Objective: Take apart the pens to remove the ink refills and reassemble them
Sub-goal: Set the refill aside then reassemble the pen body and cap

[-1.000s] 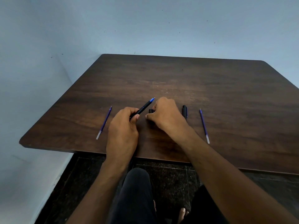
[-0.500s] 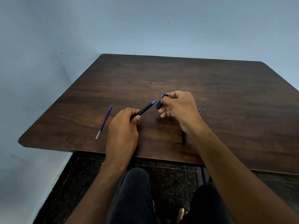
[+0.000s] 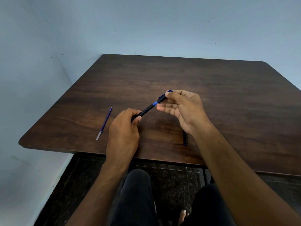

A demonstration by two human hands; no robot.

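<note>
Joining black pen barrel (image 3: 145, 110), blue-clipped cap (image 3: 163, 98)

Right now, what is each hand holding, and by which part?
The left hand grips the black pen barrel at its lower end. The right hand pinches the pen's top cap piece between thumb and fingertips, at the barrel's blue end.

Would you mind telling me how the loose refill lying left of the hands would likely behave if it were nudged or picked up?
The ink refill looks thin and round, so it would probably roll on the smooth table. It seems very light. Being so slender, it may flex a little and need a fingertip pinch.
</note>
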